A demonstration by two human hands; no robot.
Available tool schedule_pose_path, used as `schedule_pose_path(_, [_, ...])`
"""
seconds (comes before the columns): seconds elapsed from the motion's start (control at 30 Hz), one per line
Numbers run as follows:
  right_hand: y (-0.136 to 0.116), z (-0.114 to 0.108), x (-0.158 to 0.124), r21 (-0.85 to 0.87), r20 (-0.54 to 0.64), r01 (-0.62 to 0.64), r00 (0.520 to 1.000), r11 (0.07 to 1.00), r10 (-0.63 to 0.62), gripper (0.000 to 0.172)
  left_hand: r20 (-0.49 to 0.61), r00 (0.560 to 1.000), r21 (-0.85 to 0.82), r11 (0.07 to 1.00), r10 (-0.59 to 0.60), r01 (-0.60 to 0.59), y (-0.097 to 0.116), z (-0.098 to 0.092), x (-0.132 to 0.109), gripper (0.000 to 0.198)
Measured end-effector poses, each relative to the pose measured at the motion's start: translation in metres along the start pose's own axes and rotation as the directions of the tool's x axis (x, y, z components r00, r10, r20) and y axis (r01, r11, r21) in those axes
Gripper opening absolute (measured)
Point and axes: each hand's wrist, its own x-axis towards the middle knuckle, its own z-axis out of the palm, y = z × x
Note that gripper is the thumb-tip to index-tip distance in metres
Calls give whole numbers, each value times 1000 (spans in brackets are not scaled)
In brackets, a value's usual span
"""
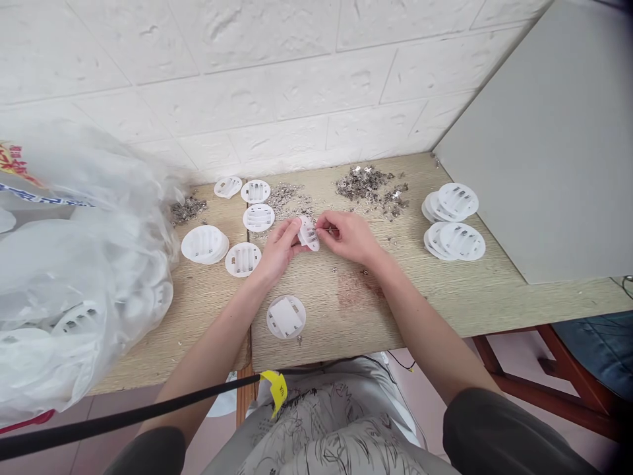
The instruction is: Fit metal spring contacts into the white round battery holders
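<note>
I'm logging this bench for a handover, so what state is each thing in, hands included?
Left hand: closed on the held disc
Held disc: raised, tilted
Right hand: curled in beside that disc, grip unclear
Front disc: lying flat
Right-side discs: stacked in two uneven piles
Left-side pile: overlapping
Metal pieces: loose, heaped
Plastic bag: bulging, discs inside

Both hands (350, 235) pinch close together, arms (420, 316) outstretched

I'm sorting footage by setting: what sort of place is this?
Probably a small-parts workspace: a pale wood-grained table bears loose piles of small silvery metal pieces and stacks of round white plastic discs.
</note>
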Motion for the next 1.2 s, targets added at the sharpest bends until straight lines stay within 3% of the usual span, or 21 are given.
schedule_pose_path(0.4, [-2, -2, 0, -168, 15, 3, 1000, 986, -1, 18, -8, 1000, 20, 1000, -10, 10, -1, 1, 1, 36])
schedule_pose_path(0.63, [-7, -1, 0, -127, 41, 1, 999, 992, 4, 15, -38, 999, 27, 1000, 14, -13, -2, 3, 1, 33])
schedule_pose_path(0.83, [-5, 1, 1, 36, 22, -65, 998, 997, 64, 15, -21, 1000, -6, 1000, -4, 4, 0, 2, 1, 34])
schedule_pose_path(1.0, [-2, 3, 4, 194, -44, -135, 988, 972, 146, 25, -25, 1000, -47, 999, -16, 15, 0, 1, 1, 35])
schedule_pose_path(1.2, [6, 9, 7, 308, -6, -170, 984, 936, 180, 34, -11, 1000, -82, 996, 17, -18, -1, 0, 2, 32])
